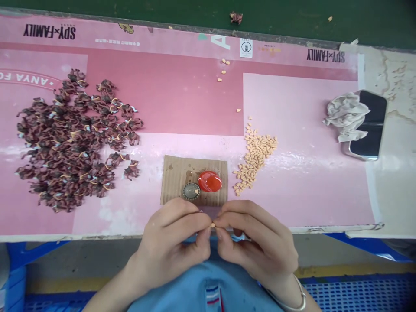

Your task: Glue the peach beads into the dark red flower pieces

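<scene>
My left hand [178, 234] and my right hand [256, 238] meet at the table's front edge, fingertips pinched together. Between them shows a small beige piece [212, 225], gripped from both sides; anything else in the fingers is hidden. Just beyond the hands lies a cardboard piece [172, 182] bearing a glossy red oval cap [210, 181] and a small grey round dish [191, 191] with a beige bit in it. A pile of beige pieces [255, 158] lies to the right of the cardboard. Many dark brown figures [71, 143] are heaped at the left.
Crumpled white tissue [346, 115] rests on a dark, shiny-edged object [373, 130] at the right. A few beige pieces [223, 72] are scattered farther back. One brown figure [236, 17] lies on the green surface [162, 11] beyond the pink table covering [195, 95].
</scene>
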The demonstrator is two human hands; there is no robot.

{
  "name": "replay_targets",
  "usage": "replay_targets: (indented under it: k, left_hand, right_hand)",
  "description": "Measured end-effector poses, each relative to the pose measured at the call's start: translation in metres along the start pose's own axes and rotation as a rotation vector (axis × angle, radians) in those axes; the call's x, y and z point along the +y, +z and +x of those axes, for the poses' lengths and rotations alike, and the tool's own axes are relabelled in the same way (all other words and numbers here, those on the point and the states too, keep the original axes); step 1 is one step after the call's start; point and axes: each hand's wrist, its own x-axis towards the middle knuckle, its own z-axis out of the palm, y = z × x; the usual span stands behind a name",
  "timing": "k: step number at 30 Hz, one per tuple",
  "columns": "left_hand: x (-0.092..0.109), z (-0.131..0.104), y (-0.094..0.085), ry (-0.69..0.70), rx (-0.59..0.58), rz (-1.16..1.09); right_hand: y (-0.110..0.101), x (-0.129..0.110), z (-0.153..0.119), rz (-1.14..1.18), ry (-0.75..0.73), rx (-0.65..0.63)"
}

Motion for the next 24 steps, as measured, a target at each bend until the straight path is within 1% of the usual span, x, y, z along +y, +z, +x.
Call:
replay_targets:
  k: [3,5,7,9,11,13,15,17,21,24]
  left_hand:
    - [-0.001,-0.004,-0.004,-0.038,0.012,-0.002]
    - [-0.004,-0.01,-0.009,-0.085,0.041,-0.006]
    - [-0.008,-0.018,-0.014,-0.118,0.075,-0.036]
    - [-0.012,-0.024,-0.018,-0.107,0.107,-0.066]
    - [-0.016,-0.028,-0.019,-0.082,0.127,-0.063]
    - [-0.018,-0.031,-0.018,-0.07,0.142,-0.07]
    - [-0.018,-0.033,-0.015,-0.094,0.17,-0.143]
    - [-0.016,-0.036,-0.012,-0.162,0.222,-0.225]
    - [-0.01,-0.041,-0.008,-0.377,0.318,-0.29]
    - [-0.007,-0.039,-0.007,-0.466,0.324,-0.366]
  right_hand:
    - [-0.003,0.005,0.004,-0.043,0.001,0.035]
    - [-0.006,0.014,0.008,-0.149,-0.006,0.086]
    - [-0.007,0.025,0.012,-0.288,-0.05,0.112]
    - [-0.007,0.034,0.016,-0.388,-0.113,0.1]
    - [-0.007,0.038,0.019,-0.419,-0.151,0.066]
    - [-0.007,0.037,0.022,-0.424,-0.167,0.044]
    - [-0.008,0.034,0.023,-0.43,-0.182,0.032]
    - [-0.009,0.032,0.025,-0.454,-0.198,0.02]
    - [-0.01,0.031,0.027,-0.522,-0.205,-0.014]
    - [-0.012,0.031,0.026,-0.548,-0.212,-0.074]
